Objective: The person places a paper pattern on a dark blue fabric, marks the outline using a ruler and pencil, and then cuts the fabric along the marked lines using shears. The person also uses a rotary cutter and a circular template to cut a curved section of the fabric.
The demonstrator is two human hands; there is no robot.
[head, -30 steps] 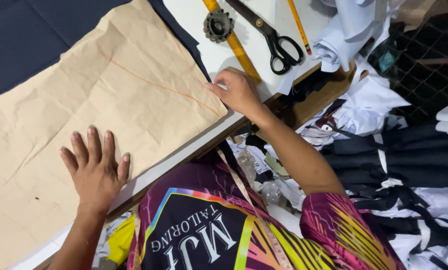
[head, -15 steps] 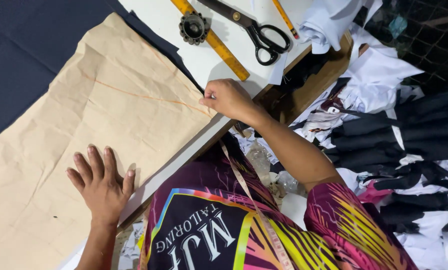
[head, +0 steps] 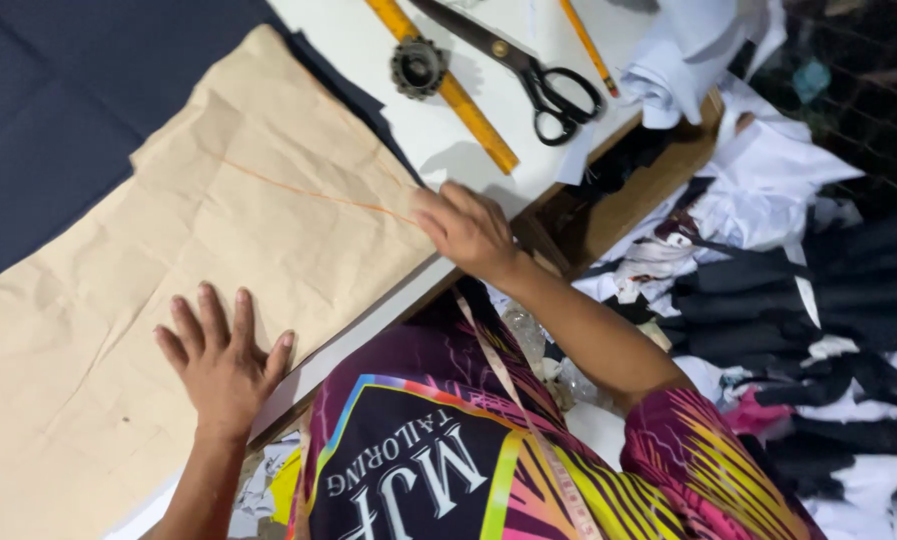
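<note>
My left hand (head: pixel 224 365) lies flat with its fingers (head: pixel 214 318) spread apart, palm pressed down on the near part of the paper pattern (head: pixel 169 300), close to the table edge (head: pixel 369 330). It grips nothing; it only pins the sheet. My right hand (head: pixel 469 232) rests at the pattern's right edge with its fingers (head: pixel 437 215) drawn together, the tips touching the paper where a thin orange line (head: pixel 309 192) ends. Whether they pinch something small I cannot tell, for the fingertips are turned away from me.

The pattern is a tan, creased sheet that runs from the near left to the far middle of the table, lying on dark navy cloth (head: pixel 69 110) that shows beyond it on the far left and along its far right edge.

Farther right, on the bare white tabletop, lies a yellow ruler (head: pixel 459 100) with a round metal weight (head: pixel 419 66) touching it. Just right of these are black-handled scissors (head: pixel 539 75) and a pencil (head: pixel 589 48). A tape measure (head: pixel 514 400) hangs down my chest. Off the table to the right lies a heap of white and dark cloth (head: pixel 769 250).
</note>
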